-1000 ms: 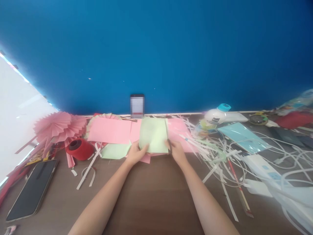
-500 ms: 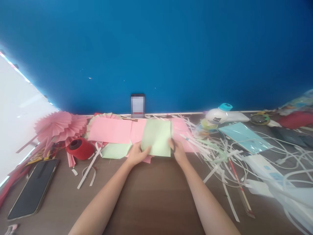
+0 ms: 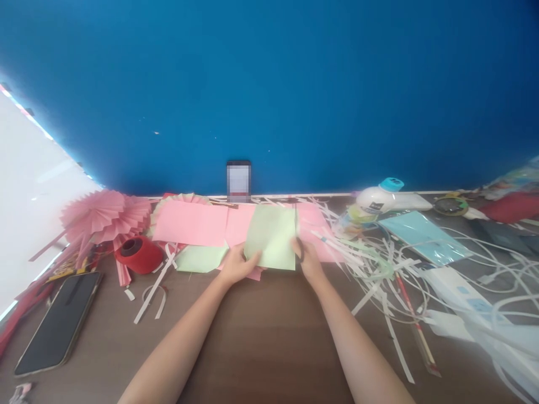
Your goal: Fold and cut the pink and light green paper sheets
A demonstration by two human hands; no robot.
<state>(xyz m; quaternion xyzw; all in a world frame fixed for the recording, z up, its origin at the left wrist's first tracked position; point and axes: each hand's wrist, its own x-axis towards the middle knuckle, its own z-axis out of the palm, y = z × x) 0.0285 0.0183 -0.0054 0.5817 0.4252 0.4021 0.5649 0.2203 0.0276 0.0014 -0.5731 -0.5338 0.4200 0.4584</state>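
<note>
My left hand (image 3: 238, 264) pinches the lower left corner of a light green sheet of paper (image 3: 273, 235), thumb on top. At the sheet's right edge, my right hand (image 3: 310, 261) is closed around scissors (image 3: 300, 249) with dark handles. Their narrow blades run upward along that edge, partly hidden by the paper. Behind and beneath the green sheet lie pink sheets of paper (image 3: 191, 223). Left of my left hand rests another green piece of paper (image 3: 200, 258).
Pink folded paper fans (image 3: 105, 216), a red spool (image 3: 138, 255) and a phone (image 3: 59, 324) lie left. Rightward are paper strips (image 3: 374, 261), a white bottle (image 3: 374, 199) with blue cap, a blue packet (image 3: 426, 237), cables and a power strip (image 3: 458, 289). A small device (image 3: 238, 180) leans against the blue wall.
The whole view has shifted slightly. Both hands keep nearly the same place on the green sheet and the scissors, and a little more of the blades shows at the sheet's upper right edge.
</note>
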